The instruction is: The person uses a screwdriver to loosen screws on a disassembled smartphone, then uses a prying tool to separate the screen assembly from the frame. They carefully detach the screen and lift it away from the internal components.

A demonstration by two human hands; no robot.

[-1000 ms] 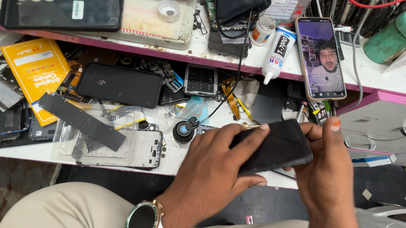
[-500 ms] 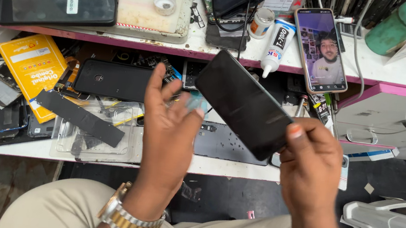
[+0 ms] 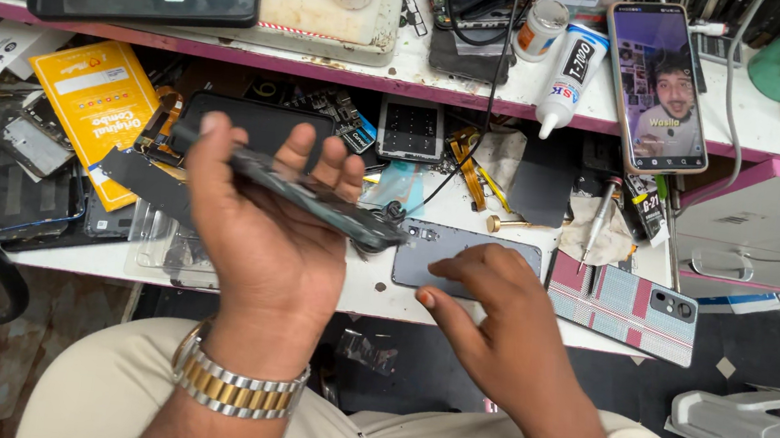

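Phone body point(image 3: 305, 196), seen almost edge-on and tilted, is grasped in the left hand point(image 3: 263, 235); the fingers wrap over its top and the thumb is under it, so the hand is closed on it above the near edge of the worktop point(image 3: 382, 291). At about 3 o'clock from this hand, the right hand point(image 3: 495, 327) is released and holds nothing; its fingertips point(image 3: 462, 267) rest on a grey back cover point(image 3: 468, 261) that lies flat on the worktop. I judge that a good way to handle this step is to press the cover lightly while lifting it by its edge, and to keep the phone body level so that no loose part slides out. At 3 o'clock from the cover lies a checked phone case point(image 3: 622, 309). Further away, at 12 o'clock, a screwdriver point(image 3: 599, 226) lies on a cloth. On the far shelf stand a glue bottle point(image 3: 569, 74) and a lit phone point(image 3: 657, 88).
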